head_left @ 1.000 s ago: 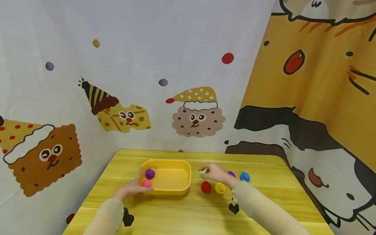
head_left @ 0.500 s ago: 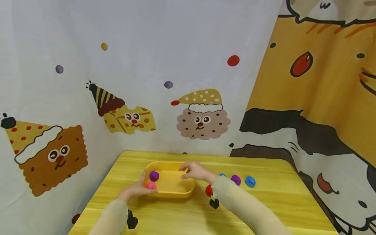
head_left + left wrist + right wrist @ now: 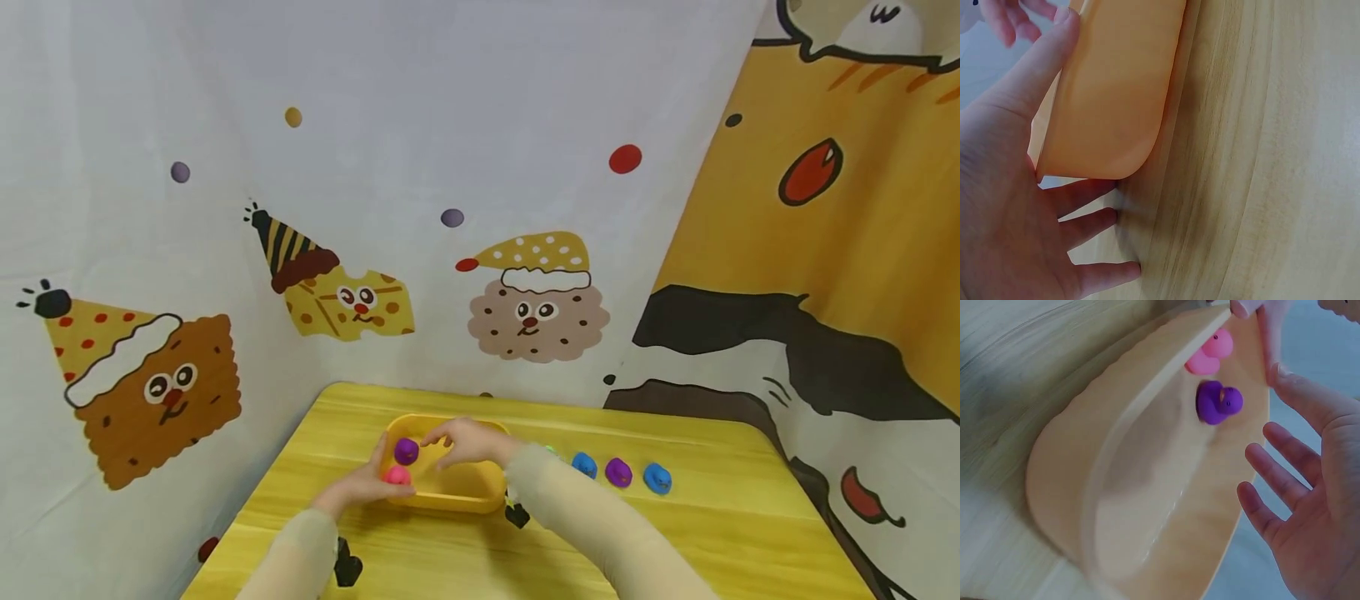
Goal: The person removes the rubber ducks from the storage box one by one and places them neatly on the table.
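Note:
A yellow plastic box [image 3: 472, 503] stands on the table. My left hand [image 3: 358, 485] holds its left end, with the thumb along the near rim and straight, spread fingers against the outside in the left wrist view. Inside, at the left end, sit a purple rubber duck [image 3: 1213, 403] and a pink rubber duck [image 3: 1210, 353]. Over the box hovers my right hand [image 3: 472, 442], its fingers loosely bent and apart. The right wrist view shows nothing between them.
Right of the box, a blue duck [image 3: 584, 465], a purple duck [image 3: 618, 472] and another blue duck [image 3: 657, 478] sit in a row on the wooden table [image 3: 720, 533]. A bit of green [image 3: 551, 450] shows beside my right sleeve. A cartoon-printed cloth [image 3: 420, 167] hangs behind.
My right hand has moved left from a green thing on the table to above the box. The red and yellow ducks are now hidden behind my right arm. The left hand keeps its place.

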